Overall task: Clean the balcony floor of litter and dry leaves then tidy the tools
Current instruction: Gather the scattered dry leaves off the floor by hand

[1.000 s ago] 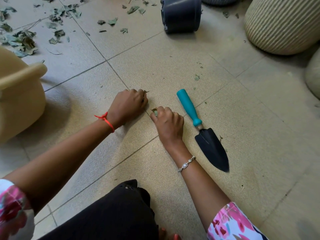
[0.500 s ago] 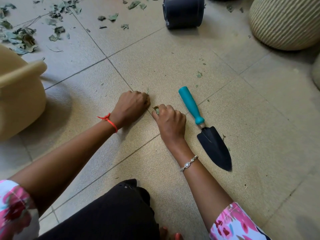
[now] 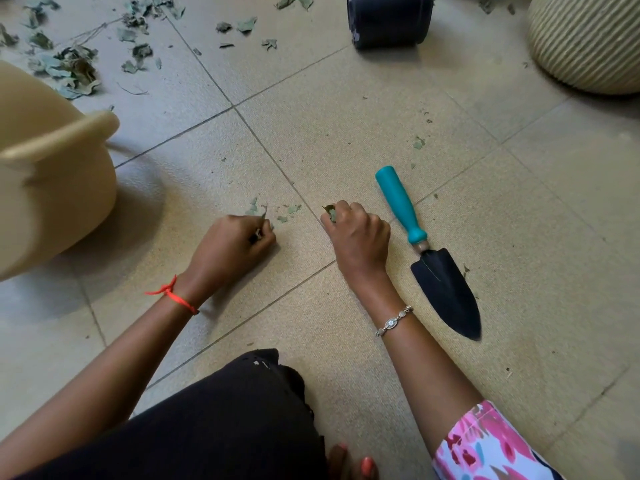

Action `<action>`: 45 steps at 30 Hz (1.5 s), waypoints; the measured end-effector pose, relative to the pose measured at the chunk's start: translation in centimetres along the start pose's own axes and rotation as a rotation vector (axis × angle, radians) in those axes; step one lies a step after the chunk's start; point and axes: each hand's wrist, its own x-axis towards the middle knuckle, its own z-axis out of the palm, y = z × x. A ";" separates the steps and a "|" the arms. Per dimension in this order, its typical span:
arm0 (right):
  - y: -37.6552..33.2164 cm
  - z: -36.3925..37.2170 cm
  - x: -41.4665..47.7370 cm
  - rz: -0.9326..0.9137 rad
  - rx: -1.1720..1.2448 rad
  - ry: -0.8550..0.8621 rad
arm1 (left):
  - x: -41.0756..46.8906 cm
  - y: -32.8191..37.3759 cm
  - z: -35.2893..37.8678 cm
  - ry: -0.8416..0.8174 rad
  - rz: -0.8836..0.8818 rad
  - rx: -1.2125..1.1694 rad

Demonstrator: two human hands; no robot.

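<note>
My left hand (image 3: 232, 244) rests knuckles-up on the beige tiled floor (image 3: 311, 133), its curled fingers pinching dry leaf bits. My right hand (image 3: 358, 235) is curled round a small bunch of dry leaves (image 3: 329, 212) that sticks out past the thumb. Between and just beyond the hands lie a few small leaf fragments (image 3: 277, 211). A hand trowel (image 3: 426, 254) with a teal handle and black blade lies flat on the floor just right of my right hand. A heap of dry leaves (image 3: 69, 67) covers the far left floor.
A beige plastic bin (image 3: 45, 174) stands at the left, close to my left hand. A dark pot (image 3: 388, 19) lies on its side at the back. A ribbed cream planter (image 3: 588, 39) stands at the back right. My knee in black cloth fills the bottom centre.
Both hands have drawn apart and back toward me, the left one further to the left, uncovering small leaf bits on the floor between them. The trowel has not moved.
</note>
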 end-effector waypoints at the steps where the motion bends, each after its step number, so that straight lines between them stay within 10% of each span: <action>1: 0.0 0.0 0.0 0.001 0.007 -0.003 | 0.1 0.0 0.0 -0.005 0.032 0.048; 15: 0.0 0.1 -0.1 -0.002 0.003 0.008 | -0.6 -0.9 -0.5 0.033 0.160 0.235; 34: 0.0 -0.1 -0.1 -0.004 -0.017 0.013 | 1.7 1.9 2.3 0.147 -0.230 0.312; 45: -0.2 -0.2 0.0 -0.019 -0.035 -0.002 | 4.5 2.4 3.1 0.190 -0.070 0.348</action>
